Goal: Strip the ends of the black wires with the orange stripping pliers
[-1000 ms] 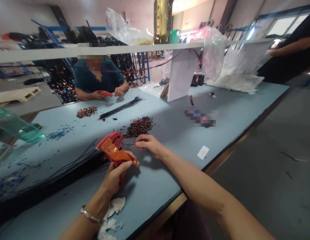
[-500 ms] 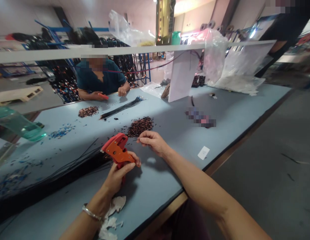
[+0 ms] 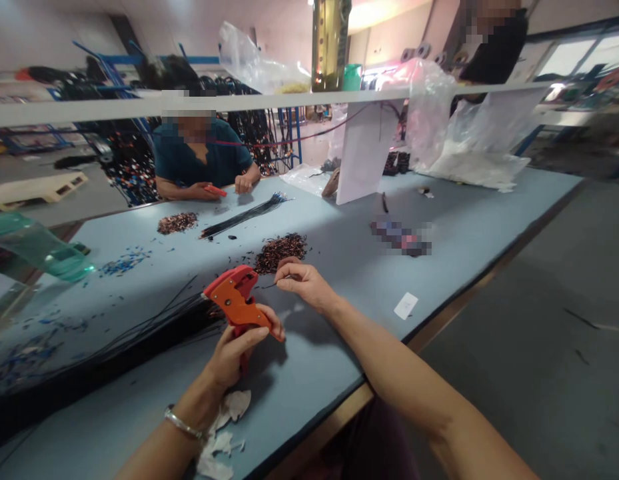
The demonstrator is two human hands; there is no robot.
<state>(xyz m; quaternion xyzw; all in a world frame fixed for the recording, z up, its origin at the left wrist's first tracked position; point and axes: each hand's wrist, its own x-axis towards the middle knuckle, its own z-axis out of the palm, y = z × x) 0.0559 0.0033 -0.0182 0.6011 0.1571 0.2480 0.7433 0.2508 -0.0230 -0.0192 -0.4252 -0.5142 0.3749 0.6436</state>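
Note:
My left hand grips the handles of an orange wire stripper, held above the blue table with its jaws pointing up and right. My right hand pinches a thin black wire just right of the jaws. A large bundle of black wires lies on the table to the left of the tool. A pile of dark stripped bits sits just beyond my right hand.
Across the table a person in a dark teal shirt holds a red tool beside another bit pile and a wire bundle. White paper scraps, a green bottle, a white card and plastic bags are about.
My right hand has shifted slightly up and right with the wire end. The stripper tilted a little. A person in dark clothes at the far right moved left behind the shelf.

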